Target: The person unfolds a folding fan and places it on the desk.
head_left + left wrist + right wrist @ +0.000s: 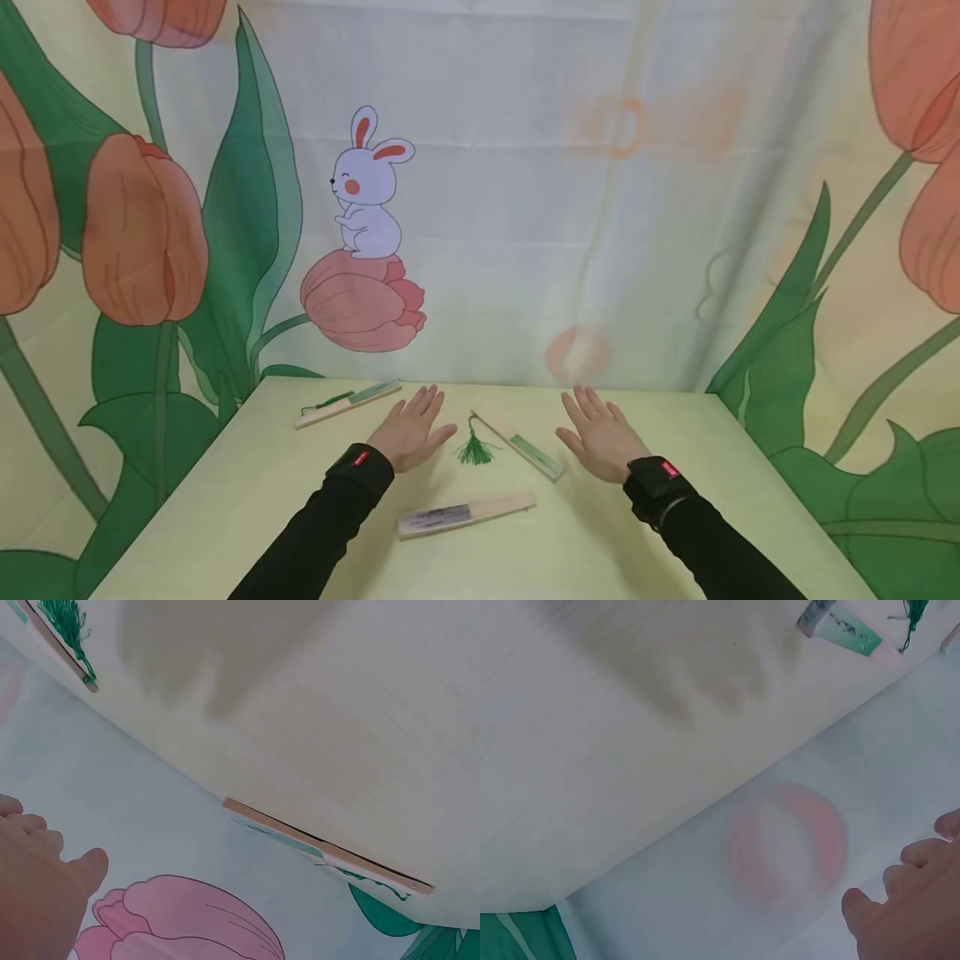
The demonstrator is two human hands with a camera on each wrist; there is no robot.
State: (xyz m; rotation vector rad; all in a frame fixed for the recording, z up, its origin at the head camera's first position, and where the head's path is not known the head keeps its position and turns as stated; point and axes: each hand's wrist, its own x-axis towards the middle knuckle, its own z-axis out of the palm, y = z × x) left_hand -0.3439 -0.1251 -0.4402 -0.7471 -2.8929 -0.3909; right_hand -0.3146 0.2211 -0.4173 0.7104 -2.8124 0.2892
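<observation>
Both hands hover over a pale table with fingers straight and palms down, holding nothing. The left hand (408, 432) is between two folded fans. One folding fan (348, 403) with a green tassel lies at the back left, by the left fingertips. Another folded fan (519, 444), green-printed, lies slantwise between the hands, its green tassel (476, 450) spread beside it. Just right of that fan is the right hand (600, 435). Nearer the front lies a third folded fan (467, 515) with a dark grey print. In the left wrist view, the back-left fan (330, 847) lies along the table edge.
The table (660, 533) ends at the back against a hanging cloth (495, 208) printed with tulips and a white rabbit. More printed cloth flanks the table on both sides. Shadows of the hands fall on the tabletop.
</observation>
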